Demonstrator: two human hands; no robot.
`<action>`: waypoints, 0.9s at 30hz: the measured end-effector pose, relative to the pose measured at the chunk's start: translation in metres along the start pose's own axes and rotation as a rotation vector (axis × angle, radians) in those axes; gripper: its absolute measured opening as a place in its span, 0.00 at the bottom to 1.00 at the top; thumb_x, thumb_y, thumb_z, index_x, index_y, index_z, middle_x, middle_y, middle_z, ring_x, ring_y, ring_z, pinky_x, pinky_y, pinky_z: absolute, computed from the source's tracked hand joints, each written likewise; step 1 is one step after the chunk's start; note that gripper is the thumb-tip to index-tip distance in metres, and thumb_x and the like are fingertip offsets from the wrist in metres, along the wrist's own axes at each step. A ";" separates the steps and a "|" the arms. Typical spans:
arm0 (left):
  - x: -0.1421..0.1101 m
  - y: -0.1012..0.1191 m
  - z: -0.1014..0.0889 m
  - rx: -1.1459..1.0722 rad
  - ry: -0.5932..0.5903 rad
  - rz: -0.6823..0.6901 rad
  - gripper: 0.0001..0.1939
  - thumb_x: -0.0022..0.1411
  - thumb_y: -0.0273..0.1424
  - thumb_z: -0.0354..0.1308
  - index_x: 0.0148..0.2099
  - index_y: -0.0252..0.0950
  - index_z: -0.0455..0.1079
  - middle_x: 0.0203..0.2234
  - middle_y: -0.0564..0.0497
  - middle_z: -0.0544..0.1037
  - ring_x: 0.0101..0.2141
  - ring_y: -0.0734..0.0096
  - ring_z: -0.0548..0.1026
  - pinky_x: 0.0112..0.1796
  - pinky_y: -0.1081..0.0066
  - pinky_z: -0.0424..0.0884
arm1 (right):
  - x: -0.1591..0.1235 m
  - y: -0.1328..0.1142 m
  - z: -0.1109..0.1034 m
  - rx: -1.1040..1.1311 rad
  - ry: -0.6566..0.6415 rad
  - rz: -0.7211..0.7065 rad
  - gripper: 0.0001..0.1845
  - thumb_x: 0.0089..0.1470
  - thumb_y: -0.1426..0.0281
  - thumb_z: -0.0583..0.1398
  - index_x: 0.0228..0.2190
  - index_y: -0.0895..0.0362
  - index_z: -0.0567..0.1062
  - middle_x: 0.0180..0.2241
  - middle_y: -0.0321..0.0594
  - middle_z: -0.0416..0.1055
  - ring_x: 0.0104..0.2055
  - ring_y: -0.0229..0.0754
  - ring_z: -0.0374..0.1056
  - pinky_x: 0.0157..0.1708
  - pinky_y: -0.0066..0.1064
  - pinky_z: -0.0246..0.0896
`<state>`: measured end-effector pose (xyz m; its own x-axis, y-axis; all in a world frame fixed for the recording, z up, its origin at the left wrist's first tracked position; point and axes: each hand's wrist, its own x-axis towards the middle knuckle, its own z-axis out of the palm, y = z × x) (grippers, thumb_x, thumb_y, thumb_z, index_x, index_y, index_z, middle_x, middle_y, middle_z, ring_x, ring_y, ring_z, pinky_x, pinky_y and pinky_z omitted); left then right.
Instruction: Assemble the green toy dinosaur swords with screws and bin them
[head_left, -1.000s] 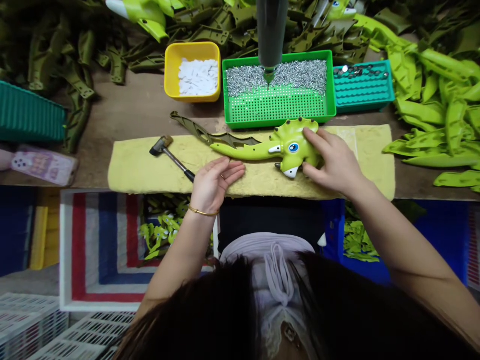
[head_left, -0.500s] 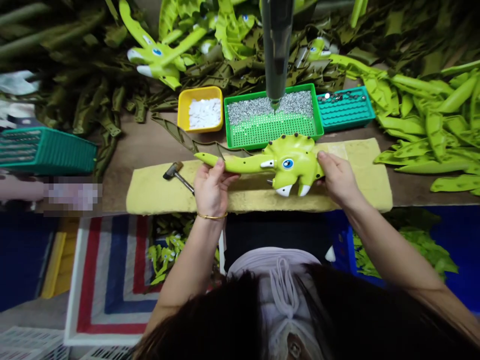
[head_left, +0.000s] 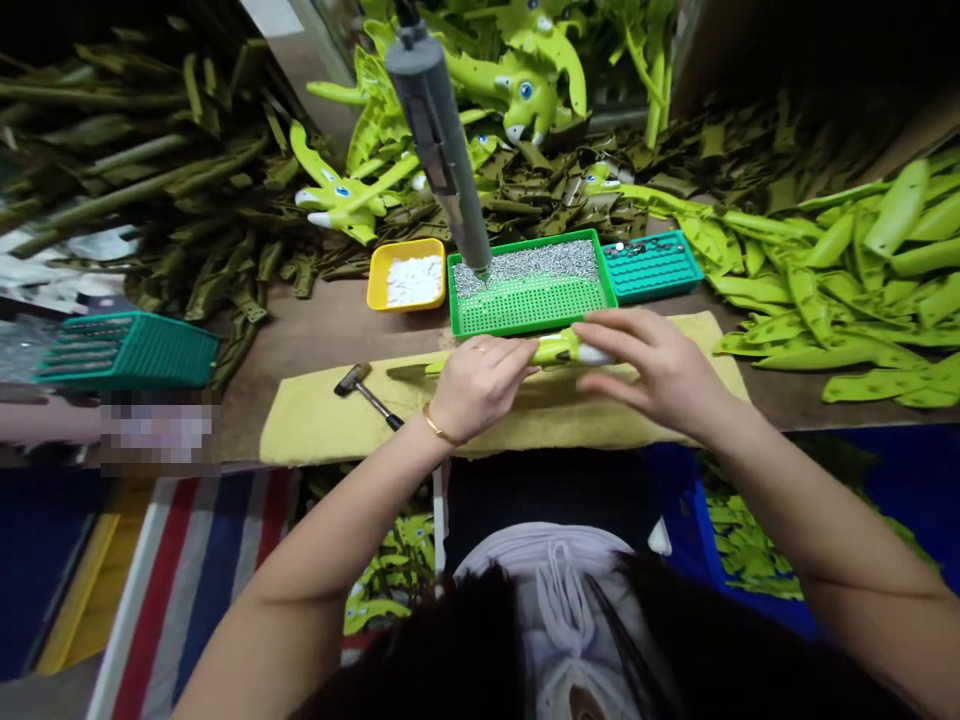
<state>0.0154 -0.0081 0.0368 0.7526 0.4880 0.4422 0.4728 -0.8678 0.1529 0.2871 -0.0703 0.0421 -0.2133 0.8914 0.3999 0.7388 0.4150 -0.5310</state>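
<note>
The workbench (head_left: pixel 319 335) is carrying plenty of unfinished work: a heap of olive parts (head_left: pixel 135 170) is sprawling along its left and back, and a pile of lime-green parts (head_left: pixel 847 290) is filling the right. Judging by those, much is remaining. Under the bench, more lime-green pieces (head_left: pixel 390 570) are lying in a crate; I can't tell whether those are finished.

A yellow cloth (head_left: pixel 322 425) is covering the front edge. A power driver (head_left: pixel 442 150) is hanging tip-down over the green tray (head_left: pixel 540 302), apart from both hands, so no fastening is going on now.

Just above the cloth, a lime-green toy piece (head_left: pixel 555 350) is showing its narrow edge. The left hand (head_left: pixel 484 385) is closing round it; the right hand (head_left: pixel 652 370) is spreading at its white-tipped end, fingers on top, thumb parting below. The piece seems to be mid-handling; whether anything is joined to it, I can't see.

A hammer (head_left: pixel 367 393) is lying untouched on the cloth. Smallest of all, loose screws (head_left: pixel 559 265) are crowding the tray's far side, waiting unused.
</note>
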 end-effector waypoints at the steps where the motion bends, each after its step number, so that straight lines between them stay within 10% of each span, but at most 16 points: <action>1: 0.000 -0.003 -0.001 -0.005 -0.034 -0.024 0.15 0.68 0.35 0.51 0.51 0.33 0.72 0.41 0.41 0.81 0.41 0.61 0.79 0.44 0.61 0.73 | 0.000 0.003 -0.001 -0.003 -0.012 -0.054 0.21 0.56 0.55 0.59 0.48 0.52 0.75 0.48 0.44 0.76 0.50 0.47 0.71 0.50 0.41 0.66; 9: -0.020 -0.024 -0.014 -0.094 -0.002 -0.141 0.15 0.68 0.35 0.52 0.51 0.33 0.72 0.42 0.42 0.81 0.41 0.63 0.80 0.42 0.67 0.76 | 0.026 -0.014 0.012 -0.177 -0.002 -0.170 0.20 0.58 0.62 0.58 0.51 0.56 0.73 0.53 0.50 0.72 0.54 0.51 0.68 0.60 0.54 0.55; 15: 0.000 -0.007 -0.012 0.010 0.144 -0.005 0.11 0.64 0.29 0.57 0.48 0.33 0.73 0.38 0.43 0.82 0.36 0.63 0.81 0.39 0.68 0.76 | 0.051 -0.044 0.062 -0.008 -0.082 -0.203 0.19 0.63 0.61 0.51 0.41 0.61 0.77 0.34 0.47 0.75 0.38 0.42 0.69 0.35 0.34 0.66; 20: -0.019 -0.028 -0.022 -0.011 0.131 0.114 0.22 0.60 0.21 0.60 0.57 0.34 0.67 0.44 0.40 0.80 0.42 0.60 0.80 0.45 0.64 0.76 | 0.054 -0.035 0.034 -0.083 0.058 -0.309 0.21 0.63 0.57 0.51 0.44 0.56 0.76 0.41 0.44 0.77 0.43 0.41 0.69 0.43 0.34 0.65; 22: -0.042 -0.043 -0.026 -0.043 0.024 0.193 0.26 0.60 0.17 0.57 0.60 0.35 0.64 0.46 0.39 0.78 0.47 0.57 0.78 0.48 0.60 0.75 | 0.063 -0.003 0.001 -0.110 0.179 -0.176 0.25 0.61 0.51 0.50 0.46 0.55 0.75 0.45 0.44 0.76 0.48 0.42 0.69 0.49 0.37 0.64; 25: -0.070 -0.058 -0.027 0.012 -0.110 0.201 0.21 0.62 0.17 0.53 0.55 0.36 0.67 0.49 0.38 0.76 0.50 0.54 0.75 0.45 0.58 0.76 | 0.086 0.078 -0.048 -0.306 0.300 0.488 0.28 0.65 0.54 0.43 0.51 0.55 0.71 0.46 0.47 0.74 0.47 0.44 0.69 0.49 0.40 0.62; 27: -0.071 -0.056 -0.022 0.058 -0.118 0.173 0.15 0.62 0.21 0.55 0.51 0.36 0.70 0.52 0.37 0.74 0.50 0.52 0.75 0.44 0.57 0.76 | 0.102 0.133 -0.067 -0.445 0.107 0.855 0.31 0.60 0.50 0.50 0.56 0.57 0.67 0.48 0.53 0.73 0.49 0.50 0.69 0.48 0.43 0.62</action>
<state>-0.0742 0.0037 0.0165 0.8719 0.3424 0.3502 0.3547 -0.9345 0.0308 0.4061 0.0634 0.0620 0.5515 0.8296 0.0873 0.7964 -0.4925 -0.3510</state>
